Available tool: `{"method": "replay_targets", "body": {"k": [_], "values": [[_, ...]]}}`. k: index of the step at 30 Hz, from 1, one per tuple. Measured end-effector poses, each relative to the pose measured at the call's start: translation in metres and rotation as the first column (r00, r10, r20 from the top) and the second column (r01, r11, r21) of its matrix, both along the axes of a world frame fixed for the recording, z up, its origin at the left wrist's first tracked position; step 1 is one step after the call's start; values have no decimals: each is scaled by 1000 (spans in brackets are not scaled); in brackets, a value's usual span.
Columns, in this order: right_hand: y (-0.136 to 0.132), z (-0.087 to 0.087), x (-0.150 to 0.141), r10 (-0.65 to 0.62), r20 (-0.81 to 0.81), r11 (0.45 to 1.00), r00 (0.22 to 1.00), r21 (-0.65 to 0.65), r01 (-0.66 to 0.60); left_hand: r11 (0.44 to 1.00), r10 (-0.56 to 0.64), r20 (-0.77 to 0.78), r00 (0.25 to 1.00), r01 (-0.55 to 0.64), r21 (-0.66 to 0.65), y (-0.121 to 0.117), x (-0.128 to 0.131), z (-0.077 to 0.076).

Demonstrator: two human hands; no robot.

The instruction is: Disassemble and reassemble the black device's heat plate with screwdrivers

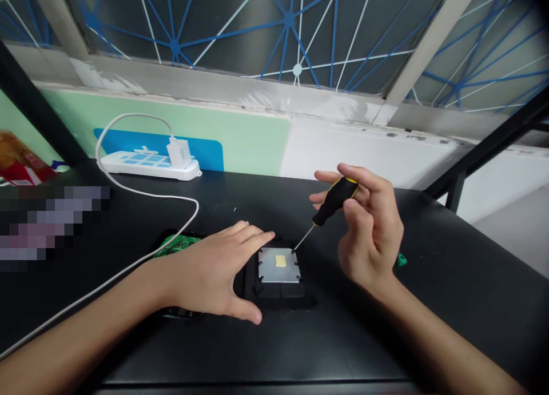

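A small black device (279, 292) lies on the black table (450, 292), with a square silver metal plate (278, 265) on top and a yellow pad at the plate's middle. My left hand (218, 272) rests flat beside it, fingers stretched out, thumb along the device's left edge. My right hand (371, 226) pinches a screwdriver (328, 209) with a black and yellow handle. Its thin tip touches the plate's far right corner. A green circuit board (175, 244) peeks out behind my left hand.
A white power strip (148, 164) with a white charger plugged in sits at the back left; its white cable (128, 263) runs across the table under my left forearm. A small green part (401, 260) lies right of my right hand. A red package (19, 166) stands far left.
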State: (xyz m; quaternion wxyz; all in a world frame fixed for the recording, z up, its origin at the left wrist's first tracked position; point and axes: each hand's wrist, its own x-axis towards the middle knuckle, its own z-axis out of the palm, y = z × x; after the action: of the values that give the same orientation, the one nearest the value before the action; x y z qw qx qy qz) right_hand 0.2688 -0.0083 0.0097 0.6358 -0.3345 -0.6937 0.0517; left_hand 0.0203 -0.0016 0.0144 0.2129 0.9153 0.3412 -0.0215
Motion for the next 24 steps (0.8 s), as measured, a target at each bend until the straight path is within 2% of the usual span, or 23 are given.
{"method": "replay_targets", "body": {"k": [7,10,12,17,24], "values": [[4,4,2,-158,115,981,981,130,143,1000,1,3,1000,-1,1,-2,-2,0],[5,2,3,-190,114,977,975,115,177,1000,1,-1,1000,-1,4,-2,-1,1],[3,1,2,-180,101,982,979,70,173,1000,-4,0,1000,4,10,-1,-1,1],[-1,0,1,-68,74,997,995,-32,71,1000,-8,28,1000,7,20,-1,-1,0],[5,4,2,-101,-50,992,994,68,104,999,-38,75,996,35,33,0,-2,0]]}}
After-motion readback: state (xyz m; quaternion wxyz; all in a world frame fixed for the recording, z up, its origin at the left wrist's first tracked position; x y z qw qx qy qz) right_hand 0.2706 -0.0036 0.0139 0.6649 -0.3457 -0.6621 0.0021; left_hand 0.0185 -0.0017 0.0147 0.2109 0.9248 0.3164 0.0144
